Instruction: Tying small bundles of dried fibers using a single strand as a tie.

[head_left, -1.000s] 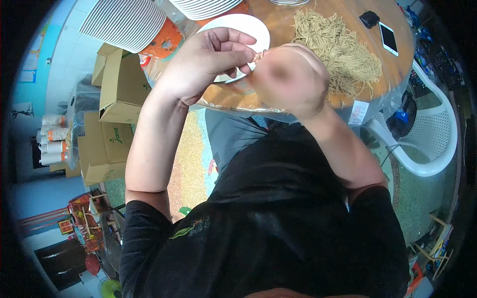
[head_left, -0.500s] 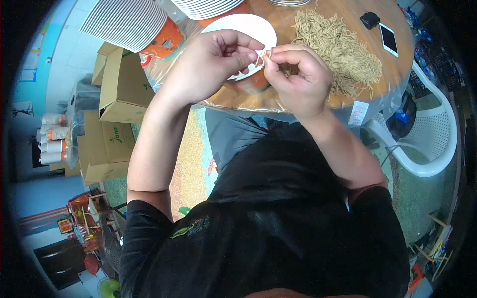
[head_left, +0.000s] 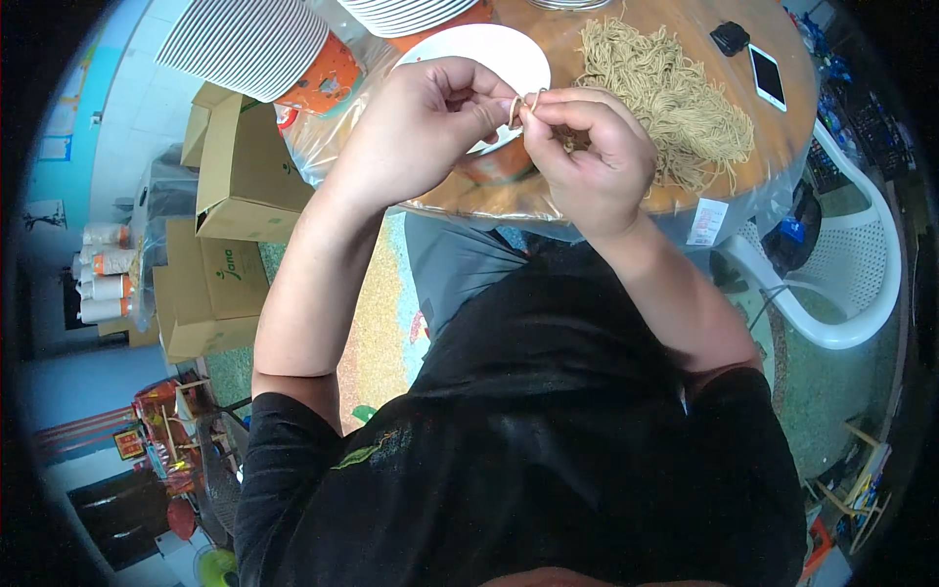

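Pinching one thin tan strand between both sets of fingertips, raised above the table edge, probably to keep it clear of the heap while being worked. Left hand at 11 o'clock of frame centre, thumb and forefinger pressed together on the strand's left end. Right hand at 12 o'clock, fingers curled, thumb and forefinger pressed on the other end; hands touching at the tips. Cannot tell whether the strand is looped or knotted.

Strand's source likely the noodle-like heap at 1 o'clock, spread on the round wooden table within easy reach of the right hand. White plate directly behind the hands, presumably there to receive pieces.

Counts: 2 hands, 1 strand held, 1 heap, 1 white plate, 2 stacks of ribbed white plates at 10–12 o'clock, 1 phone and 1 small black item at 1 o'clock, 1 white plastic chair at 3 o'clock, several cardboard boxes at 9 o'clock.
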